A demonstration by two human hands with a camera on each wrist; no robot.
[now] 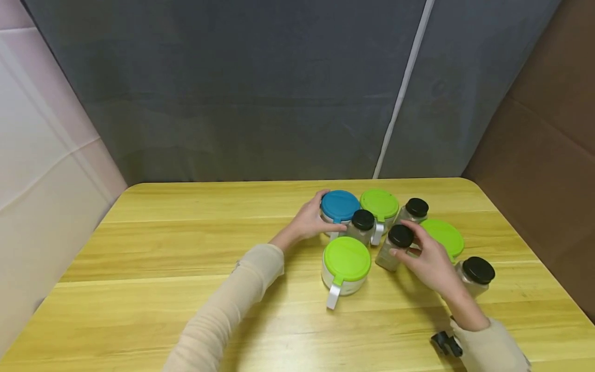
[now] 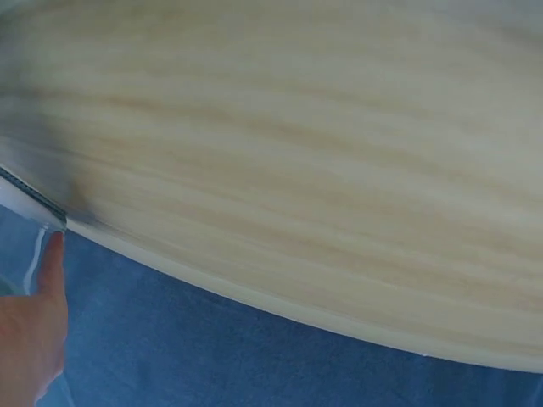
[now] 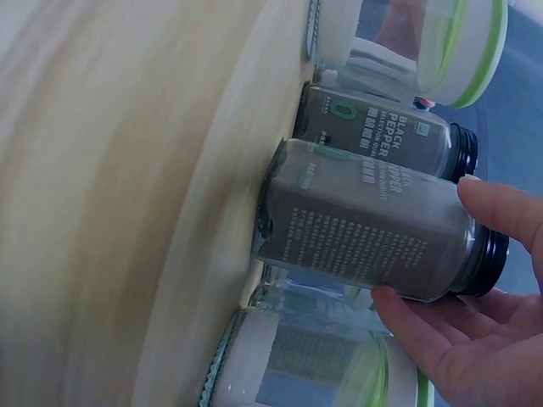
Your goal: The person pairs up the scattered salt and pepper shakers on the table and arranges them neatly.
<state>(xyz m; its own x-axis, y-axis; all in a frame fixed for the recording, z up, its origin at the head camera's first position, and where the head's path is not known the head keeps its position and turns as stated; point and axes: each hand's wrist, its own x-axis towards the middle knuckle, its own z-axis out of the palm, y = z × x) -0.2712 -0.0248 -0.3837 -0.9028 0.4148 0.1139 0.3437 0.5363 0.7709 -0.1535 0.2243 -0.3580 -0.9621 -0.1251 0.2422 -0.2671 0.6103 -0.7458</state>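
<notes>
My right hand [image 1: 432, 263] pinches a black pepper jar [image 1: 390, 256] with a black cap between thumb and fingers. In the right wrist view the jar's label [image 3: 348, 246] faces the camera, and its base is at the tabletop; whether it touches is unclear. My left hand [image 1: 309, 219] grips a blue-lidded jar [image 1: 341, 205], fingers round its far side and thumb across the front. The thumb's tip reaches a second black-capped jar [image 1: 361, 230]. Only a finger and part of the left hand [image 2: 34, 339] show at the left wrist view's edge, against a clear container.
Green-lidded jars with handles stand in front [image 1: 347, 261], behind [image 1: 379, 204] and to the right [image 1: 443, 237]. More black-capped jars stand at the back [image 1: 415, 209] and right [image 1: 476, 274]. The wooden table [image 1: 186, 248] ends at a grey curtain [image 1: 232, 103].
</notes>
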